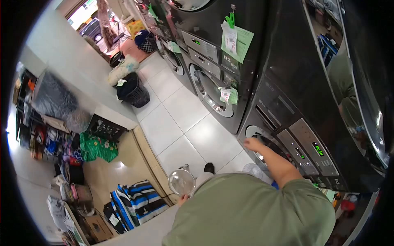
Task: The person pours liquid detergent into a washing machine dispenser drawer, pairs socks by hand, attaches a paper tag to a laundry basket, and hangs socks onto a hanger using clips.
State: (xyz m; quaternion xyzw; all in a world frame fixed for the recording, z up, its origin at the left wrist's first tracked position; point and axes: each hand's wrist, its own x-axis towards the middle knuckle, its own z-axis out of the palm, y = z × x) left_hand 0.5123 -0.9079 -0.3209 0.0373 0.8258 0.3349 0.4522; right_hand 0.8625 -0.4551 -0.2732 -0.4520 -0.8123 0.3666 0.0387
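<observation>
My right hand reaches out to the round door of the nearest dark washing machine and curls over the door's upper left rim. My arm in a green sleeve stretches across to it. Low at my side, my left hand grips a clear round container from below. Most of that hand is hidden behind my green shirt. My shoe stands on the white tile floor beside it.
More dark washers line the right side, with green paper slips clipped on. A black laundry basket with a white bundle stands by the counter. Striped bags and shelves of clothes sit at the left.
</observation>
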